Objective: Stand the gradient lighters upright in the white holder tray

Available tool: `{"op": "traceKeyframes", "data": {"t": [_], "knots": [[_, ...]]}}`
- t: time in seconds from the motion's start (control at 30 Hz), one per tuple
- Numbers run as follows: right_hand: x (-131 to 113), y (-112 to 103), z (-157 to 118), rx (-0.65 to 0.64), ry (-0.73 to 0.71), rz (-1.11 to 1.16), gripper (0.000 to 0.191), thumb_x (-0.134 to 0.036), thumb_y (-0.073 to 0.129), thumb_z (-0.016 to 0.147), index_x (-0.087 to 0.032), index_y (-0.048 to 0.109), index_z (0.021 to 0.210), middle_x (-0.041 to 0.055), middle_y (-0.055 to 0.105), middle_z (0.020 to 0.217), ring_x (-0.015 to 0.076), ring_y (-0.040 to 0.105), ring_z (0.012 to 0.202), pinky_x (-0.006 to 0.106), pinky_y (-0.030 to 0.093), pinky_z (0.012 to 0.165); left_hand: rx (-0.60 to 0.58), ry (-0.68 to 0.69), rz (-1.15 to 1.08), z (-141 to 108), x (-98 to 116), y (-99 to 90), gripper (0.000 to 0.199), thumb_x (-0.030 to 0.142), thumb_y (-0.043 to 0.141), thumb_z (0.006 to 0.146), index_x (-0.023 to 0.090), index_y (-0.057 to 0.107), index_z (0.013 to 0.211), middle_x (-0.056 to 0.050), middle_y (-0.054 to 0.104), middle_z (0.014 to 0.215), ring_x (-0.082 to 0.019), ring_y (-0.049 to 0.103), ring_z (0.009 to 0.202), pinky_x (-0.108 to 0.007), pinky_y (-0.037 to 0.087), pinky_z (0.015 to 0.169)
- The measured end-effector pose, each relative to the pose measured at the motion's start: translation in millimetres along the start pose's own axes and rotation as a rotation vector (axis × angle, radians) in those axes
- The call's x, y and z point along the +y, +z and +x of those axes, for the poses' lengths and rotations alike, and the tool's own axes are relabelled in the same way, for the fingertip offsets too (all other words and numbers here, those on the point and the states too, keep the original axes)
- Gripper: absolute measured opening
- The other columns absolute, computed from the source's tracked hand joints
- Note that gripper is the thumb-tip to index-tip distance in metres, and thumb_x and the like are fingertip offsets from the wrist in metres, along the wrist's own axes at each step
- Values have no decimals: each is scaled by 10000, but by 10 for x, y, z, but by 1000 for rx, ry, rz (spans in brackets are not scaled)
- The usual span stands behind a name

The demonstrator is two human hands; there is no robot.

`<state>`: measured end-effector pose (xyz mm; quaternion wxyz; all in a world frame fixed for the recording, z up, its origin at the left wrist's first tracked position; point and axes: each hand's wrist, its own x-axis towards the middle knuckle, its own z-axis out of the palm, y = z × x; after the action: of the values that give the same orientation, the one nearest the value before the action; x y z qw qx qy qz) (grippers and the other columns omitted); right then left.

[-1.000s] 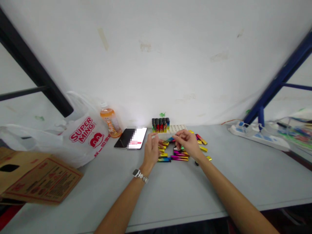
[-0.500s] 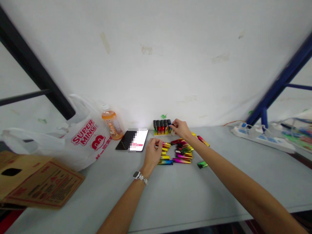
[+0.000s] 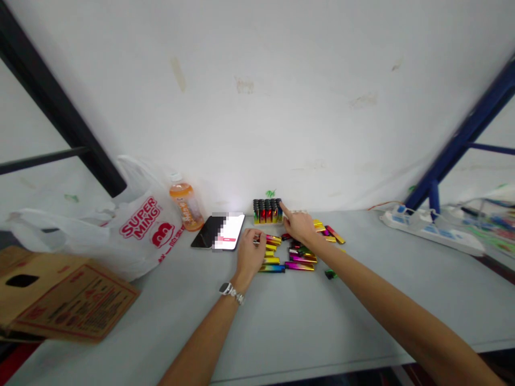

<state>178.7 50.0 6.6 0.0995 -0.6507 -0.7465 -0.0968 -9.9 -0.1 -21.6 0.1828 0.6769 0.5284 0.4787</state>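
Note:
Upright lighters with black tops (image 3: 267, 212) stand packed in rows in a low tray by the wall. The index finger of my right hand (image 3: 298, 222) is stretched out to the right end of the rows, its other fingers curled; no object shows in it. My left hand (image 3: 251, 252) is closed beside the left column of lying lighters, its fingertips round something small that I cannot make out. Yellow lighters (image 3: 271, 260) and a blue one (image 3: 272, 268) lie next to it. Magenta and gold lighters (image 3: 300, 266) lie under and around my right wrist.
A tablet (image 3: 207, 231) lies left of my left hand, with an orange drink bottle (image 3: 187, 206) behind it. Further left are a white plastic bag (image 3: 132, 257) and a cardboard box (image 3: 76, 300). A white power strip (image 3: 434, 233) lies at the right.
My right hand has let go of the dark-topped lighter at the right end of the rows, and its index finger is now extended there. My left hand has barely moved.

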Motion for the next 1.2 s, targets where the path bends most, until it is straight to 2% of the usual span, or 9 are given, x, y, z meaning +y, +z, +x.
{"op": "traceKeyframes", "data": {"t": [0.1,0.17,0.27,0.37,0.5,0.73,0.87,1.03,1.2], "knots": [[0,2,-41,-5,-14,4,724,-267,413,961,-161,74,1591,161,748,962,287,691,915,377,442,848,22,-3,12,6,-7,-5,164,282,512,906,186,626,838,-59,634,892,-201,601,870,-318,485,756],[1,-6,-79,11,-11,45,716,-250,423,950,-155,112,1587,149,744,955,280,685,903,371,433,849,31,-11,6,7,-6,-12,156,267,512,902,189,628,834,-53,638,888,-198,600,861,-314,479,756],[-29,-40,-158,107,-8,175,599,-239,428,941,-177,315,1526,120,731,993,251,669,888,333,432,805,29,-41,-19,10,-5,-21,165,259,494,909,188,628,843,-55,649,901,-196,602,849,-313,473,746],[-107,-91,-223,148,-172,321,377,-215,473,904,-186,607,1256,90,721,990,220,645,918,311,423,822,23,-65,-39,16,-9,-24,181,274,477,924,189,622,857,-53,649,889,-194,603,822,-307,466,718],[-222,-142,-182,-22,-357,359,195,-224,568,835,-197,728,943,65,734,906,222,639,927,318,409,848,38,-78,-50,24,-6,-38,170,257,476,919,196,619,852,-46,651,878,-199,600,833,-308,456,726],[-283,-145,134,-349,-354,366,240,-220,632,754,-166,770,942,72,762,872,186,655,734,242,415,640,30,-88,-77,32,-14,-49,181,271,471,925,188,620,866,-46,640,871,-199,590,828,-320,456,749],[-325,-132,236,-426,-315,311,253,-266,698,704,-150,772,916,93,758,854,203,650,702,253,399,590,36,-71,-75,29,-33,-39,196,294,470,935,190,625,877,-47,641,873,-203,592,847,-326,457,751],[-326,-90,239,-282,-283,347,271,-381,724,738,-149,734,878,96,718,798,197,598,661,270,352,570,72,-64,-79,35,-22,-66,178,294,490,929,195,627,875,-46,647,889,-198,590,837,-313,450,704],[-271,-80,45,-25,-279,671,242,-354,577,901,-158,627,766,37,620,758,148,515,668,261,367,635,133,-27,-111,34,17,-89,179,308,489,934,190,610,877,-41,620,873,-183,579,812,-280,430,630]]}}
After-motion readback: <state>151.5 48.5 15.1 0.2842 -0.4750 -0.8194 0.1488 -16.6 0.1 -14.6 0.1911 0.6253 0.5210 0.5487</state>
